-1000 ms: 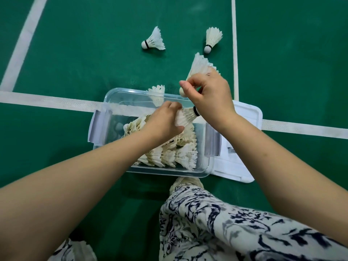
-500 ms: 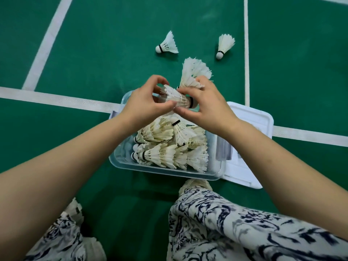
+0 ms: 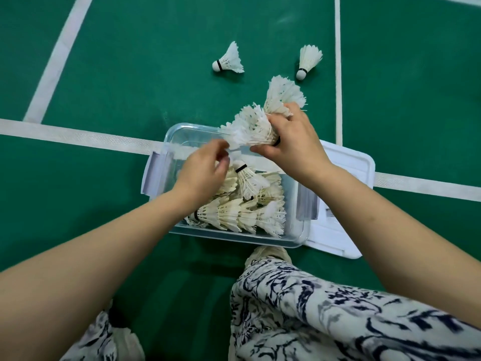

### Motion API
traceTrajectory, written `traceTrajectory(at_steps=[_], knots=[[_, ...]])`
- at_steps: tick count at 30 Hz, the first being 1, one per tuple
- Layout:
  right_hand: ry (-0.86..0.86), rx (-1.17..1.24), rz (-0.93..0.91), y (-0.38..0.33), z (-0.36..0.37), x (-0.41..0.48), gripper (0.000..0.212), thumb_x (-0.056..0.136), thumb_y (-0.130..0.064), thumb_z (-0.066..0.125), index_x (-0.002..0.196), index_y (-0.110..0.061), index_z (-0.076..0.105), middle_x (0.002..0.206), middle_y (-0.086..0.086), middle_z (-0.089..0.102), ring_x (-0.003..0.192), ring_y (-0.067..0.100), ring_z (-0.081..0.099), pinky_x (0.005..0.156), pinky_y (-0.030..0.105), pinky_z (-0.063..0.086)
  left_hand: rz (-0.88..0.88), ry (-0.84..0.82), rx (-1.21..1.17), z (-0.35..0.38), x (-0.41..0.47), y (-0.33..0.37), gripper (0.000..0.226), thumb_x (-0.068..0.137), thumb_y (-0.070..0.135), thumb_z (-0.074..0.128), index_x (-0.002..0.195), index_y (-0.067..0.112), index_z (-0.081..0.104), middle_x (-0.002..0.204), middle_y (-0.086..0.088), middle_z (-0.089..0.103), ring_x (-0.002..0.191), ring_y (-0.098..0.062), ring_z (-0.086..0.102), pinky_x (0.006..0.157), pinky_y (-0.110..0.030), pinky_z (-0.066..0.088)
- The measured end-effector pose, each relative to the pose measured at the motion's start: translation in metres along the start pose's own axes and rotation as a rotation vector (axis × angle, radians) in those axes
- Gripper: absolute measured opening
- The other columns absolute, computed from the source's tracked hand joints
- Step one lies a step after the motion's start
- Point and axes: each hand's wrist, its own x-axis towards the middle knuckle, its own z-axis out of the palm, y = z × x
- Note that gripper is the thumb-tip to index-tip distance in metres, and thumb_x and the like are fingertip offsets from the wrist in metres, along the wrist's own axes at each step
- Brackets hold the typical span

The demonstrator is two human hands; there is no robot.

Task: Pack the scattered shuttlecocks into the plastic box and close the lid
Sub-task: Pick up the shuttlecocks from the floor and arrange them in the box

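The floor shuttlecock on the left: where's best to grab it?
By its round cork, pinched from above at the lower-left end. The shuttlecock lies on its side, and the flared feathers look easily crushed.

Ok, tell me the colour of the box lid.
White; the lid shows best in the head view.

White shuttlecocks (image 3: 229,59) with black bands; green court floor (image 3: 145,74) with white lines (image 3: 78,138); clear plastic box (image 3: 234,234); white lid (image 3: 348,165); navy-on-white patterned trousers (image 3: 325,313).

Right hand (image 3: 291,149) grips held shuttlecocks (image 3: 256,128) above plastic box (image 3: 234,237); left hand (image 3: 205,173) pinches their feathers; loose shuttlecocks (image 3: 230,61) on court (image 3: 130,87).
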Motion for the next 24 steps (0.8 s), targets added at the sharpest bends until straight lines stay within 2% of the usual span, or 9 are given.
traceTrajectory(at_steps=[3, 6, 8, 10, 12, 14, 19, 22, 24], knots=[[-0.021, -0.002, -0.021, 0.000, 0.003, 0.000, 0.059, 0.071, -0.050, 0.068, 0.119, -0.019, 0.057, 0.120, 0.009, 0.049, 0.114, 0.031, 0.044, 0.097, 0.044, 0.040, 0.221, -0.110, 0.307, 0.013, -0.003, -0.005, 0.036, 0.087, 0.015, 0.052, 0.121, 0.006, 0.052, 0.117, -0.013, 0.058, 0.109, -0.030, 0.050, 0.090, -0.035, 0.037], [-0.027, 0.015, -0.022, -0.001, 0.004, -0.002, 0.059, 0.071, -0.049, 0.070, 0.120, -0.018, 0.057, 0.121, 0.008, 0.046, 0.112, 0.031, 0.046, 0.097, 0.044, 0.040, 0.358, -0.156, 0.429, 0.021, 0.000, -0.008, 0.040, 0.078, 0.014, 0.058, 0.117, 0.005, 0.057, 0.111, -0.016, 0.061, 0.105, -0.036, 0.052, 0.090, -0.042, 0.038], [-0.023, 0.014, -0.023, -0.001, 0.003, -0.004, 0.059, 0.071, -0.047, 0.071, 0.120, -0.018, 0.056, 0.122, 0.009, 0.044, 0.111, 0.031, 0.047, 0.097, 0.043, 0.040, 0.408, -0.185, 0.535, 0.026, 0.002, -0.008, 0.046, 0.075, 0.013, 0.059, 0.120, 0.008, 0.055, 0.117, -0.015, 0.058, 0.110, -0.036, 0.050, 0.094, -0.043, 0.035], [-0.023, 0.013, -0.029, 0.000, 0.002, -0.004, 0.058, 0.072, -0.046, 0.070, 0.120, -0.018, 0.056, 0.121, 0.009, 0.044, 0.111, 0.032, 0.047, 0.097, 0.043, 0.040, 0.466, -0.231, 0.650, 0.029, 0.003, -0.005, 0.053, 0.075, 0.015, 0.055, 0.128, 0.015, 0.048, 0.126, -0.011, 0.051, 0.117, -0.033, 0.045, 0.098, -0.042, 0.030], [-0.028, 0.013, -0.025, 0.001, 0.002, -0.005, 0.057, 0.073, -0.046, 0.070, 0.120, -0.018, 0.056, 0.122, 0.009, 0.044, 0.111, 0.032, 0.046, 0.096, 0.042, 0.040, 0.499, -0.300, 0.753, 0.034, 0.007, -0.003, 0.057, 0.083, 0.019, 0.047, 0.138, 0.025, 0.033, 0.137, -0.004, 0.038, 0.128, -0.025, 0.032, 0.106, -0.038, 0.021], [-0.032, 0.011, -0.016, 0.002, 0.001, -0.005, 0.057, 0.074, -0.046, 0.069, 0.122, -0.018, 0.055, 0.125, 0.010, 0.045, 0.115, 0.032, 0.044, 0.098, 0.042, 0.038, 0.494, -0.386, 0.824, 0.036, 0.013, 0.002, 0.056, 0.088, 0.020, 0.042, 0.140, 0.029, 0.024, 0.140, 0.001, 0.034, 0.133, -0.019, 0.024, 0.110, -0.039, 0.013], [-0.037, 0.019, 0.005, 0.004, 0.000, -0.006, 0.060, 0.074, -0.046, 0.069, 0.125, -0.018, 0.053, 0.129, 0.011, 0.043, 0.118, 0.032, 0.043, 0.101, 0.042, 0.036, 0.471, -0.464, 0.900, 0.039, 0.022, 0.012, 0.043, 0.090, 0.027, 0.046, 0.132, 0.024, 0.036, 0.132, 0.001, 0.044, 0.130, -0.019, 0.032, 0.111, -0.045, 0.010], [-0.025, 0.005, 0.004, 0.005, -0.001, -0.007, 0.058, 0.075, -0.040, 0.070, 0.125, -0.017, 0.053, 0.127, 0.011, 0.042, 0.115, 0.033, 0.045, 0.099, 0.042, 0.038, 0.423, -0.383, 0.797, 0.037, 0.018, 0.015, 0.046, 0.090, 0.033, 0.047, 0.133, 0.021, 0.036, 0.136, -0.003, 0.041, 0.126, -0.023, 0.037, 0.107, -0.043, 0.013], [-0.026, -0.002, 0.007, 0.007, 0.000, -0.006, 0.056, 0.075, -0.038, 0.069, 0.125, -0.016, 0.053, 0.127, 0.012, 0.042, 0.114, 0.033, 0.044, 0.098, 0.041, 0.038, 0.415, -0.243, 0.632, 0.034, 0.016, 0.012, 0.049, 0.089, 0.035, 0.050, 0.133, 0.017, 0.040, 0.132, -0.006, 0.048, 0.120, -0.025, 0.045, 0.101, -0.040, 0.019]])
